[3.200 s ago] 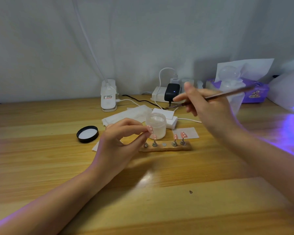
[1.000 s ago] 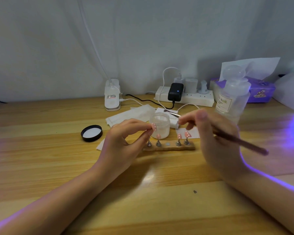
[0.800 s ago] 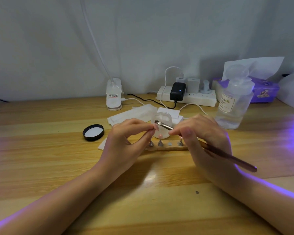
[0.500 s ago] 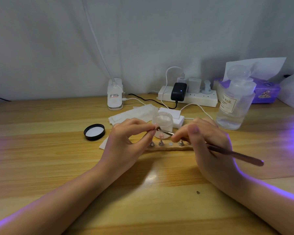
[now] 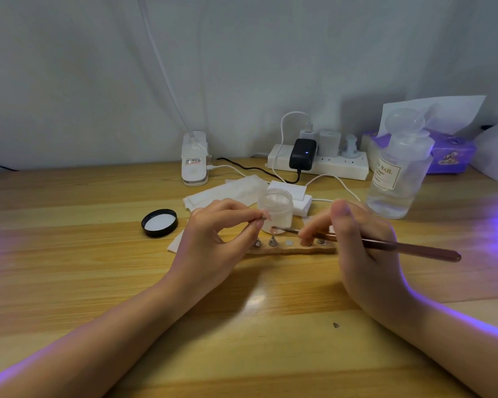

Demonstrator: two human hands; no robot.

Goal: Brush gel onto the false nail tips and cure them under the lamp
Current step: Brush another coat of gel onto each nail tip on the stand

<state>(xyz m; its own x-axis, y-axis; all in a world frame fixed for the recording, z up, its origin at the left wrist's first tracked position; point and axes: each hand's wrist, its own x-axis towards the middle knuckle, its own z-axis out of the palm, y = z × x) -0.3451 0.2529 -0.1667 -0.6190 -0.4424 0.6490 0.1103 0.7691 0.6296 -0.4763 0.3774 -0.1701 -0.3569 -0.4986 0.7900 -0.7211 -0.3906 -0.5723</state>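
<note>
The small pink false nail tip (image 5: 266, 217) on its metal stand is pinched between thumb and forefinger of the left hand (image 5: 213, 239), above the wooden holder strip (image 5: 292, 248). The open frosted gel jar (image 5: 276, 206) stands just behind; its black lid (image 5: 159, 222) lies left on the wooden surface (image 5: 69, 268). The right hand (image 5: 360, 242) grips the thin brown brush (image 5: 385, 245), bristles beside the tip; contact cannot be confirmed. The right fingers hide part of the strip.

A pink false nail tip (image 5: 266, 217) on its metal stand meets a slim brush (image 5: 383, 245) above the wooden holder (image 5: 292, 249).
</note>
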